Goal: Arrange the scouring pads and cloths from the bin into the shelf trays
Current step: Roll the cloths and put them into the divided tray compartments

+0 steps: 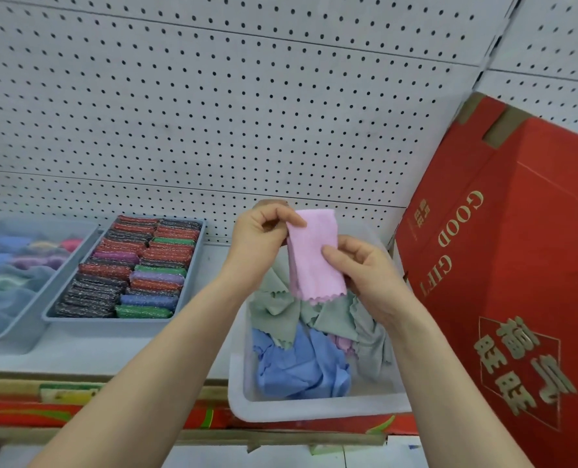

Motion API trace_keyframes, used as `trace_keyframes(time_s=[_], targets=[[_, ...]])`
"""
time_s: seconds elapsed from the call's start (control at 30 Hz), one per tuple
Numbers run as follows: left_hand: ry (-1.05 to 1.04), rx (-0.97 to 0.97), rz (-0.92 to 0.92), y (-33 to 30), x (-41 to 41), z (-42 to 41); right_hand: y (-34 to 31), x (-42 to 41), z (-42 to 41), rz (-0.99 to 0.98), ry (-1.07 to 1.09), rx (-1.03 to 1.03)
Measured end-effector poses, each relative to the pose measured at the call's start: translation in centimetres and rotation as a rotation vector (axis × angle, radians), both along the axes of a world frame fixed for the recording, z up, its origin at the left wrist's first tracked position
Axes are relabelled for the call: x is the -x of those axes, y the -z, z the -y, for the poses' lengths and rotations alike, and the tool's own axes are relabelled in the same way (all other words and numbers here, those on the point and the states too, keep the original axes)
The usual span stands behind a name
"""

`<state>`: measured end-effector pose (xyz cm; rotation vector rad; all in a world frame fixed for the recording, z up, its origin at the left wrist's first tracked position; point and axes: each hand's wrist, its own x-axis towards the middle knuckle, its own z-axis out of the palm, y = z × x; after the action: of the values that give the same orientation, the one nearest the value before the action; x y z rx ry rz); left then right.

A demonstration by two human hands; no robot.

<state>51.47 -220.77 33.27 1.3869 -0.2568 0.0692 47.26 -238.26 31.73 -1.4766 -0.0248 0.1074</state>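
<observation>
Far left on the shelf [118, 346]: a grey tray [27, 319] of soft cloths, blurred. Just beside it, a second tray [193, 268] packed with rows of glittery scouring pads [129, 268]. Left hand [260, 238] pinches the top edge of a folded pink cloth [311, 255]; right hand [365, 275] grasps its right side, both grips clenched on it, held above the white bin [314, 408] of loose green and blue cloths [297, 363]. Red gift box [503, 282] leans at right.
</observation>
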Motion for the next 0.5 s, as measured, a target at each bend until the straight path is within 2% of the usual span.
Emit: trace_keyframes(time_s=[0.13,0.27,0.37,0.5], targets=[[0.13,0.202,-0.368,0.3,0.5,-0.6,0.7,0.0,-1.3,0.07,0.209,-0.072],[0.223,-0.003,-0.472,2.7,2.5,-0.8,1.7,0.1,-1.9,0.137,0.261,0.092],[0.107,0.012,-0.475,4.3,3.5,-0.9,2.5,0.9,-1.9,0.186,0.152,0.204],[0.016,0.064,-0.462,5.5,4.9,-1.8,3.5,2.8,-1.0,0.193,-0.191,0.073]])
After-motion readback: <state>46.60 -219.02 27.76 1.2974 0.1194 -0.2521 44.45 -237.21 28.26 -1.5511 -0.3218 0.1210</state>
